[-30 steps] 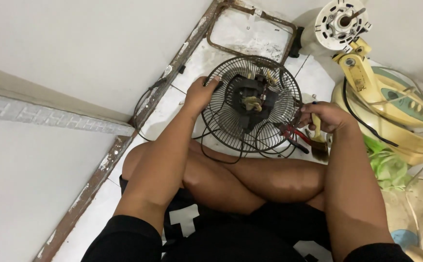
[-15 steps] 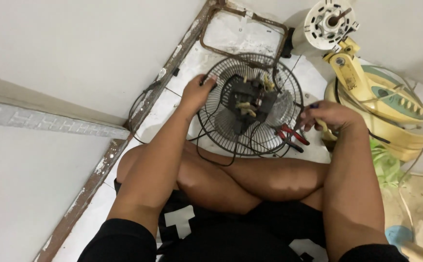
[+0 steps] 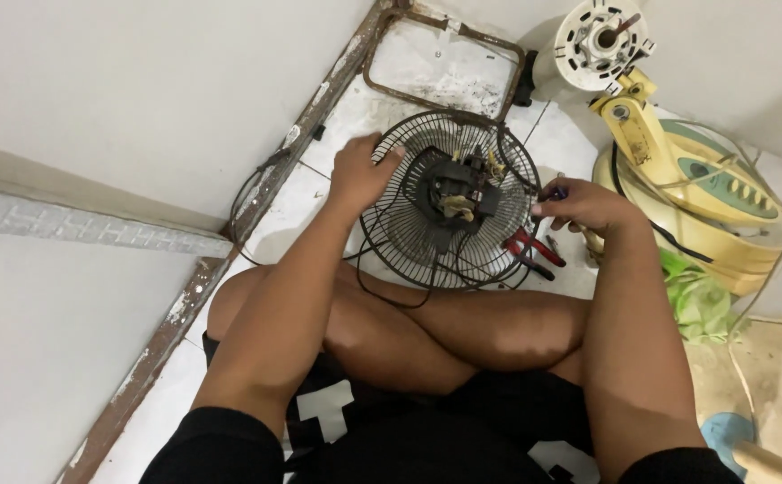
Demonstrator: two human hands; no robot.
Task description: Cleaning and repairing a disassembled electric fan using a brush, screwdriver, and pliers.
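Observation:
A black wire fan grille [image 3: 409,242] lies flat on the white tiled floor in front of my crossed legs, with a dark motor [image 3: 456,190] and its wires at the centre. My left hand [image 3: 359,170] grips the grille's upper left rim. My right hand [image 3: 583,204] hovers beside the grille's right edge, fingers pinched on a small blue-tipped tool [image 3: 557,191]. Red-handled pliers [image 3: 534,253] lie on the floor just below that hand, against the grille.
A rusty rectangular metal frame [image 3: 489,36] lies beyond the grille by the wall. A yellow fan base [image 3: 704,206] with a white round motor housing [image 3: 601,36] stands on the right. A green bag [image 3: 700,300] sits below it. A black cable [image 3: 247,193] loops on the left.
My right hand has risen from the red-handled pliers to the grille's right edge. The left hand has stayed on the grille's rim.

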